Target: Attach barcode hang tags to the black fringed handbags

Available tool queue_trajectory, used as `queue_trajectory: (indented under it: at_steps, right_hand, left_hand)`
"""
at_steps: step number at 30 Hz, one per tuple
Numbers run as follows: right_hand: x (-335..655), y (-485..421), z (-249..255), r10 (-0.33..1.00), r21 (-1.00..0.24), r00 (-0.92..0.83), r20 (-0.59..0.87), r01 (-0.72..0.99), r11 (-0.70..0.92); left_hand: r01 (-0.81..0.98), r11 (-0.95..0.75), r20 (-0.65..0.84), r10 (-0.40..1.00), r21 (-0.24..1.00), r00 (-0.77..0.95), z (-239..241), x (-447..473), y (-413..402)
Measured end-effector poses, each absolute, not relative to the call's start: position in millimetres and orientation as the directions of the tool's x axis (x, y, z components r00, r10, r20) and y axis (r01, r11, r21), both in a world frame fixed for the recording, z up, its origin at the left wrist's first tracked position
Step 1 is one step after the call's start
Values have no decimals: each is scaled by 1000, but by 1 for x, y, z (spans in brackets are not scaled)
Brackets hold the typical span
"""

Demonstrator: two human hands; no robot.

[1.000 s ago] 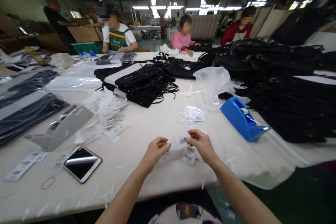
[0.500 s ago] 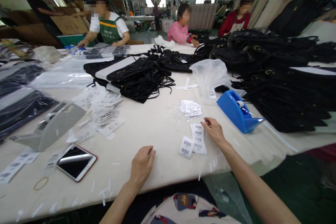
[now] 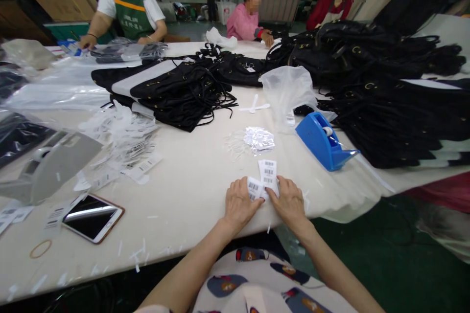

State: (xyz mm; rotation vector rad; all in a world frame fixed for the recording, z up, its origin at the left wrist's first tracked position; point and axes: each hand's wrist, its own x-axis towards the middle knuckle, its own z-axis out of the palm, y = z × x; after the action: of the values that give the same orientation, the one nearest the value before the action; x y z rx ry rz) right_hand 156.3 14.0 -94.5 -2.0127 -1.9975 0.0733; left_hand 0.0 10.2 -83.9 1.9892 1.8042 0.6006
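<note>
My left hand point(image 3: 239, 204) and my right hand point(image 3: 290, 201) rest side by side on the white table point(image 3: 191, 186) near its front edge. Their fingers lie flat on a small stack of white barcode tags point(image 3: 265, 178) that pokes out between and above them. The left fingertips cover the smaller tag and the right fingertips press the lower edge of the longer one. A little heap of clear plastic tag pins point(image 3: 257, 139) lies just beyond the tags.
A blue tape dispenser point(image 3: 323, 141) sits to the right, a phone point(image 3: 91, 216) and a grey dispenser point(image 3: 51, 164) to the left. A loose pile of tags point(image 3: 121, 139), black garments point(image 3: 183, 93), black bags point(image 3: 389, 98) and a plastic bag point(image 3: 290, 90) fill the back. Three people work at the far edge.
A second ago both hands held tags up off the table. The tags went down, the hands parted briefly, and now both have come together flat on the tags.
</note>
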Motion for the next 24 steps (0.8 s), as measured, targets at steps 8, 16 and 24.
queue_trajectory:
  at_steps: [8, 16, 24]
  right_hand:
    - [150, 28, -88, 991, -316, 128, 46, 943, -107]
    - [136, 11, -66, 984, -956, 4, -176, 237, -172]
    - [116, 13, -65, 958, -943, 127, -255, -252, -218]
  left_hand:
    - [743, -19, 30, 1000, 669, -1, -90, -3, 10]
    - [683, -258, 331, 943, 683, 25, -81, -11, 2]
    - [670, -340, 387, 918, 660, 84, -80, -5, -11]
